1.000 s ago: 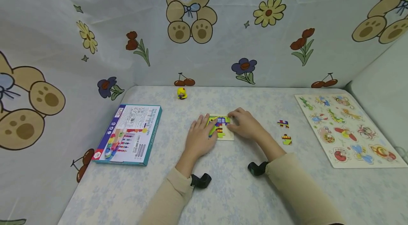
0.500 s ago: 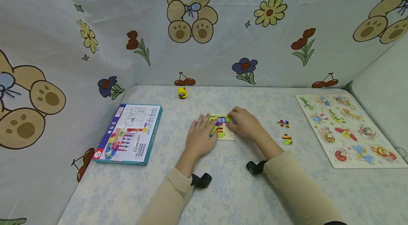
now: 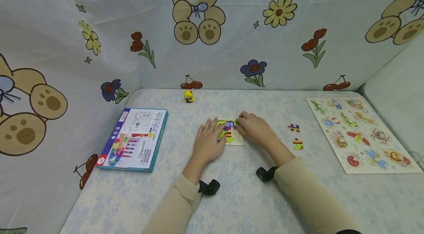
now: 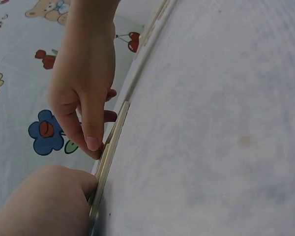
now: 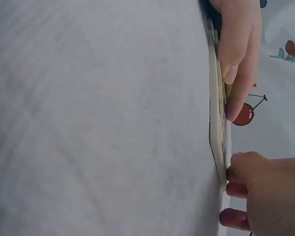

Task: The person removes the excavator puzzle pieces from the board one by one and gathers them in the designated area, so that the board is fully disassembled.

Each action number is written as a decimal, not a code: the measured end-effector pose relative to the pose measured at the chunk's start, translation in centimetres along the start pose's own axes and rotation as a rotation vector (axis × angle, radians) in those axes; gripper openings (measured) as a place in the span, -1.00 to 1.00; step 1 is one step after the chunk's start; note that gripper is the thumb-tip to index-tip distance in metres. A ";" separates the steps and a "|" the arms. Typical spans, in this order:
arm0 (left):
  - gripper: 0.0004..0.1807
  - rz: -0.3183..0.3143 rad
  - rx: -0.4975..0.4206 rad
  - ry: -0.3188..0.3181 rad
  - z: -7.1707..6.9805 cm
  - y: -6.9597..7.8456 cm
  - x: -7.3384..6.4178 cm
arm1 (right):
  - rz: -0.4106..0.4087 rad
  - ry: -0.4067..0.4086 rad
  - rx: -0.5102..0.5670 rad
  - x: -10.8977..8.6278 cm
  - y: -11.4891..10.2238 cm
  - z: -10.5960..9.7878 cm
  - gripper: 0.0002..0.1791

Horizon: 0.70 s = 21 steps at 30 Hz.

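Note:
A small wooden jigsaw puzzle board (image 3: pixel 238 141) lies mid-table, partly filled with yellow, purple and red pieces, its lower right corner bare. My left hand (image 3: pixel 208 142) lies over its left side, fingers extended and thumb on the pieces. At the upper right corner, my right hand (image 3: pixel 254 128) pinches a puzzle piece, mostly hidden by the fingers. In the left wrist view, the right thumb and fingertips come down onto the board's edge (image 4: pixel 109 156). Seen from the right wrist, the left fingers (image 5: pixel 236 93) touch the board's top. Two loose puzzle pieces (image 3: pixel 293 128) lie right of the hands.
A flat box (image 3: pixel 137 140) lies at the left. Behind the board stands a small yellow figurine (image 3: pixel 188 96). A large board with animal pictures (image 3: pixel 362 134) covers the right side. A bear-print cloth (image 3: pixel 228 61) rises along the table's back edge.
The right fingertips have shifted slightly at the board's upper right corner, and the thumb has drawn up closer to the other fingers. The left hand stays in place on the board.

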<state>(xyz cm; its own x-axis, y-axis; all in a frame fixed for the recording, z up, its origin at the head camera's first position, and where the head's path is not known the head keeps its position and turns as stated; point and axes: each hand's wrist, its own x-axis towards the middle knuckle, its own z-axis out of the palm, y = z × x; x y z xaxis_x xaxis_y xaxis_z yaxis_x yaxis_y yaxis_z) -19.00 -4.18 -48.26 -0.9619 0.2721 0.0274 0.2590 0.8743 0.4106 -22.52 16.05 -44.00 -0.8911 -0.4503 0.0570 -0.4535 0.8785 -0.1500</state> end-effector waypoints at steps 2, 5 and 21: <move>-0.41 -0.001 0.000 -0.002 0.0 0.0 0.0 | -0.005 0.009 0.002 0.0 0.1 0.1 -0.61; -0.41 0.003 -0.005 0.001 -0.1 -0.1 0.0 | 0.010 0.004 0.009 0.1 0.2 0.1 -0.56; -0.41 0.007 0.003 -0.001 0.0 -0.2 0.1 | 0.030 0.000 -0.091 0.6 -0.7 -0.1 -0.58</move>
<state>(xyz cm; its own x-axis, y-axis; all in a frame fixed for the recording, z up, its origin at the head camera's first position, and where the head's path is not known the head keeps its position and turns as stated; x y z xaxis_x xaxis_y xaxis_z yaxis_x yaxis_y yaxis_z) -19.14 -4.34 -48.33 -0.9599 0.2786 0.0298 0.2662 0.8734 0.4079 -22.76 15.17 -43.78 -0.9041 -0.4238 0.0543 -0.4267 0.9023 -0.0614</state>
